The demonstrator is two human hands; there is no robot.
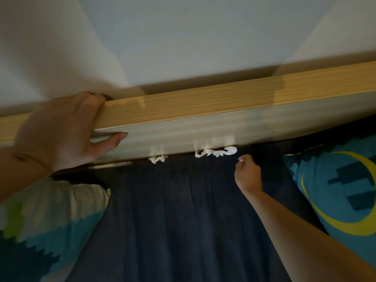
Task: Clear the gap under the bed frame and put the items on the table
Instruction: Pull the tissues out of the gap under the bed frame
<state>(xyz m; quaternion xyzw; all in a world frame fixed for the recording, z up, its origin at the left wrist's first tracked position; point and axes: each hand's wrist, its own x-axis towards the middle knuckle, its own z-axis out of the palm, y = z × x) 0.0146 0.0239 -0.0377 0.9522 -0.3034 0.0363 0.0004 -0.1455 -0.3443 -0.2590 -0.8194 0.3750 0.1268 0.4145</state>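
Observation:
A wooden bed frame rail [203,106] runs across the view above a dark blue sheet [173,210]. My left hand [61,131] grips the rail's top edge, fingers over the back and thumb on its front face. Two crumpled white tissue pieces are wedged in the gap under the rail, a small one [157,159] and a longer one [215,152]. My right hand [247,174] rests on the sheet just below and to the right of the longer tissue. Its fingertips are pinched together, a little apart from the tissue. The image is blurred.
A pillow with a green, white and teal pattern [40,220] lies at the lower left. A teal pillow with a yellow crescent [341,190] lies at the right. A pale wall [183,37] rises behind the rail.

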